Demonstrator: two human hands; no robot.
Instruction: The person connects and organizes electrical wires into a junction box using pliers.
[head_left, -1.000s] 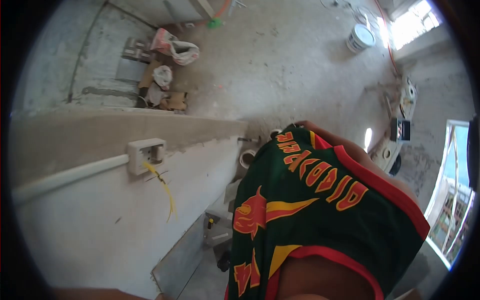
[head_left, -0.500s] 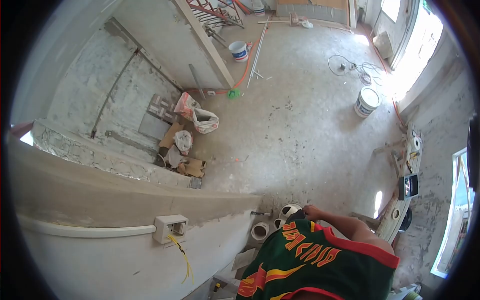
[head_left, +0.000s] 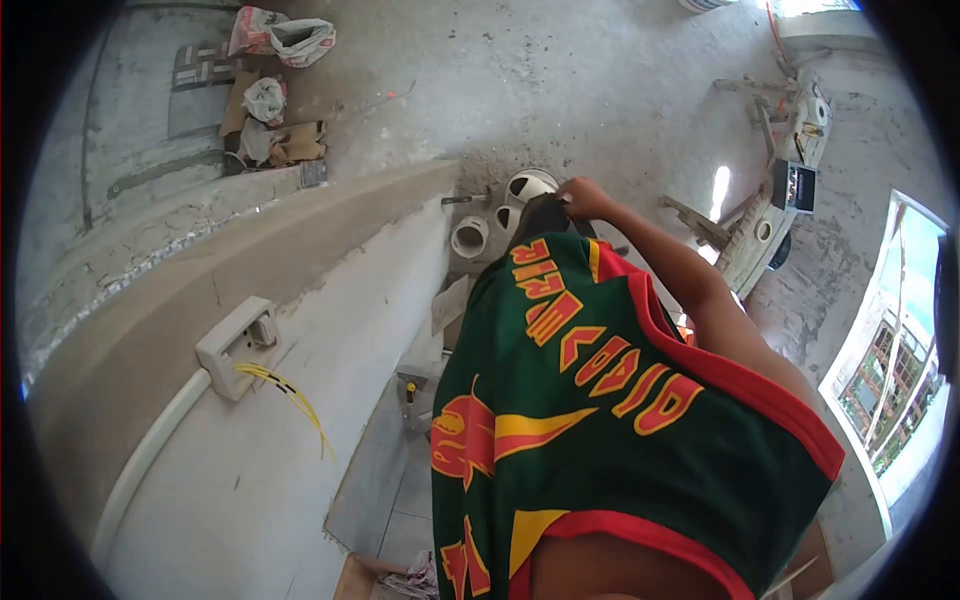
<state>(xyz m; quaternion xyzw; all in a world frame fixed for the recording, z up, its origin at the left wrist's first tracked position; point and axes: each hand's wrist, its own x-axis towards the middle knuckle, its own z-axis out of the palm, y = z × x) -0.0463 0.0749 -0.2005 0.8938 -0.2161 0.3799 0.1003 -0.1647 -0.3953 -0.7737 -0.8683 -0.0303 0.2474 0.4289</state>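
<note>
My right hand [head_left: 584, 198] is closed, with curled fingers beside a dark, cloth-like surface [head_left: 545, 216]; what it grips is too small to make out. Just left of it are white round openings, like pipe ends or containers: one [head_left: 530, 187] behind the dark surface and another [head_left: 470, 237] nearer the wall. A small dark-handled tool [head_left: 463, 200] lies at the wall's end. My left hand is not in view; my green and red jersey [head_left: 600, 400] fills the lower middle.
At left, a wall [head_left: 240, 480] carries a socket box [head_left: 238, 345] with loose yellow wires. Sacks [head_left: 300, 42] and cardboard [head_left: 298, 143] lie at upper left. A plank bench [head_left: 745, 255] holding a black box [head_left: 794, 187] stands at right, near a window [head_left: 888, 350].
The view has tilted down and closer to my body, so the floor items and bench sit higher in the frame. My right hand stays beside the dark surface.
</note>
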